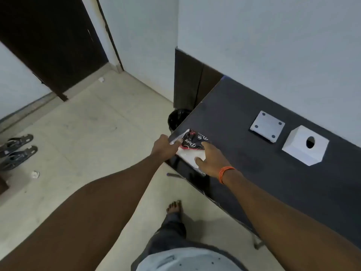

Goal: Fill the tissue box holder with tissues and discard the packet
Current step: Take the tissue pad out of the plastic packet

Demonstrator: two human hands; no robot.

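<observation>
A dark printed tissue packet (192, 142) lies at the left front corner of the dark table (244, 157). My left hand (163, 146) pinches the packet's clear plastic end at the table edge. My right hand (212, 160) lies over the white tissues (188, 155) that stick out of the packet, thumb on the stack. The white tissue box holder (304, 145), with a round hole in its top, stands further right on the table. Its flat white base plate (267, 126) lies beside it, apart from the holder.
A black bin (175, 119) stands on the floor just beyond the table's left edge. Sandals (16, 151) lie at the far left, and small paper scraps (35, 174) dot the tiled floor. My bare foot (174, 207) is beside the table.
</observation>
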